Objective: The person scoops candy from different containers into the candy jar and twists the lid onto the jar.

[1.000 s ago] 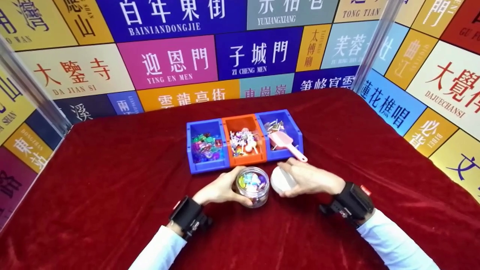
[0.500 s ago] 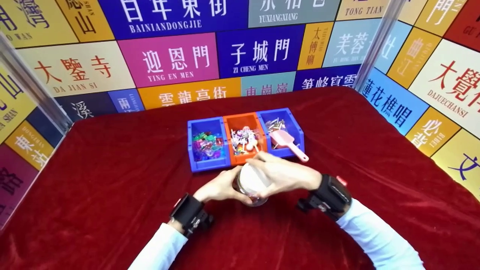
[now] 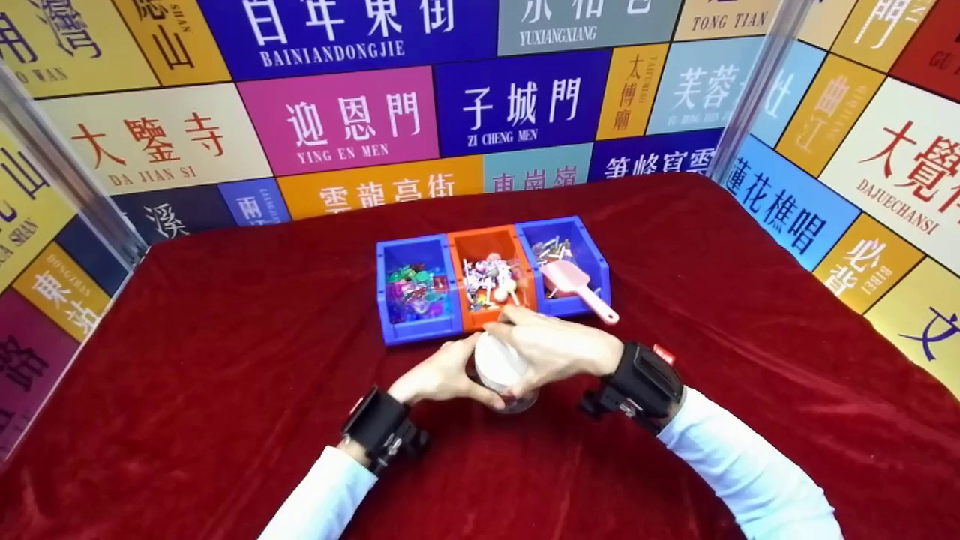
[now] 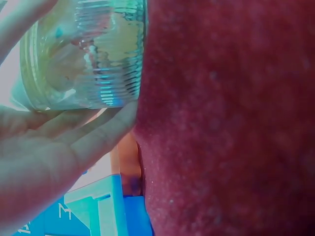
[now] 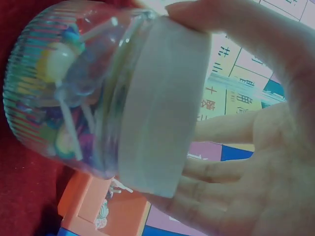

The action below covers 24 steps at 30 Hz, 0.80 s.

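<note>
A clear ribbed jar (image 5: 49, 98) stands on the red cloth, partly hidden by both hands in the head view. Lollipops and other small colourful pieces show through its wall in the right wrist view. My left hand (image 3: 442, 375) grips the jar from its left side, fingers on the far side and thumb in front. On the jar's mouth sits a white lid (image 3: 498, 358), slightly tilted in the head view. My right hand (image 3: 562, 345) holds this lid by its edge, thumb on one side and fingers on the other. Whether the threads have caught cannot be seen.
Behind the jar stand a blue bin (image 3: 420, 331) with colourful gem-like pieces, an orange bin (image 3: 491, 321) with lollipops, and another blue bin (image 3: 600, 262). A pink scoop (image 3: 570, 279) lies in the right bin, handle over its front edge. Red cloth (image 3: 225, 360) covers the table.
My right hand has carried the white lid leftward from beside the jar onto its mouth, covering the contents from above. My left hand has kept its grip on the jar.
</note>
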Each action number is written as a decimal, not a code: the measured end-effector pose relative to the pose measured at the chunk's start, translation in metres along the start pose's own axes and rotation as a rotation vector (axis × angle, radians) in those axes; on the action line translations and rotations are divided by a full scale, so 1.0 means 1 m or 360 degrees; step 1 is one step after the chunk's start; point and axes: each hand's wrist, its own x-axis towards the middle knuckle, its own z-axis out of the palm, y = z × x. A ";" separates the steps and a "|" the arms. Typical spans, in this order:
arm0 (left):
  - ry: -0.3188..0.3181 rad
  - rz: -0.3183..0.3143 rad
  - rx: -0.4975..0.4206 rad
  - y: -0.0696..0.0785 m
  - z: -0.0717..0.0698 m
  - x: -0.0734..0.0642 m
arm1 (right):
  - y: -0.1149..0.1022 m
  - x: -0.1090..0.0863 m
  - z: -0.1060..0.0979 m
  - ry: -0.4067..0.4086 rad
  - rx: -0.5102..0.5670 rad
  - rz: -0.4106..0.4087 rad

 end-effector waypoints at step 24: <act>0.0032 0.0076 0.0074 0.000 0.000 0.001 | -0.002 -0.002 0.006 0.0108 -0.0318 -0.0067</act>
